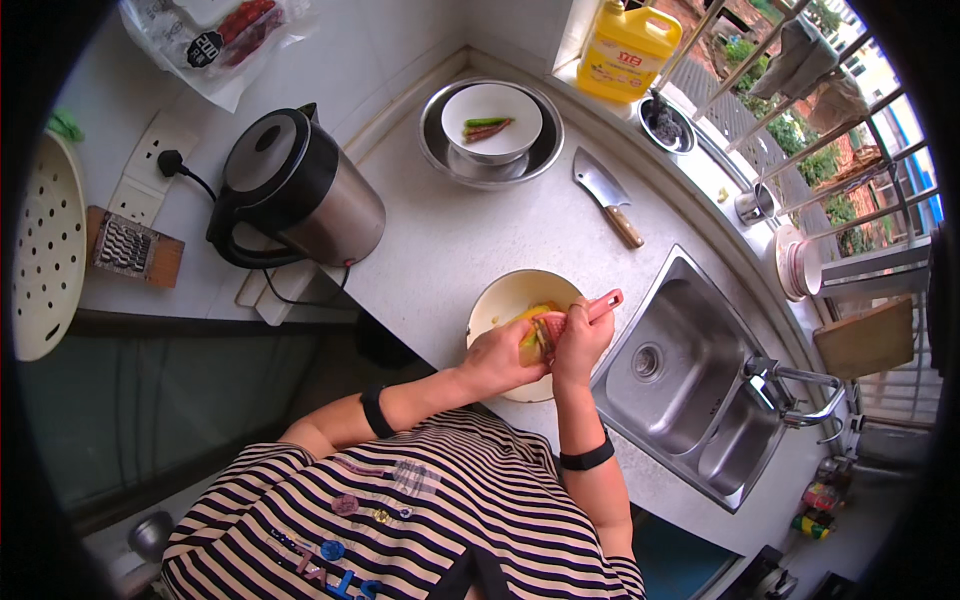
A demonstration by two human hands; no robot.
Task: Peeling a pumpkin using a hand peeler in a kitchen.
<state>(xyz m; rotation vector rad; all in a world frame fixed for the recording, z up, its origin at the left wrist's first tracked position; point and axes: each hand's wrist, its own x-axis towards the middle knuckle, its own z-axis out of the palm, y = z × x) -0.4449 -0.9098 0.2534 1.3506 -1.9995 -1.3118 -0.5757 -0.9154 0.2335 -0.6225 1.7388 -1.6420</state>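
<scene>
Over a cream-coloured bowl (489, 300), my left hand (499, 356) grips a yellow-green piece of produce (532, 349); its exact kind is partly hidden by my fingers. My right hand (581, 345) holds a pink-handled tool (604, 304), which looks like a peeler or small grater. Its handle points up and right and has a hanging hole. The tool's pink head rests against the produce. Yellow pieces lie inside the bowl, behind my hands. The bowl stands on the white countertop (420, 277) near its front edge.
A cleaver (604, 187) lies behind the bowl. A steel basin (431, 154) holds a white bowl (465, 112) with green and reddish vegetable pieces. To the right is a double steel sink (675, 337) with a faucet (814, 386). An electric kettle (322, 195) stands left, its cord (281, 300) trailing.
</scene>
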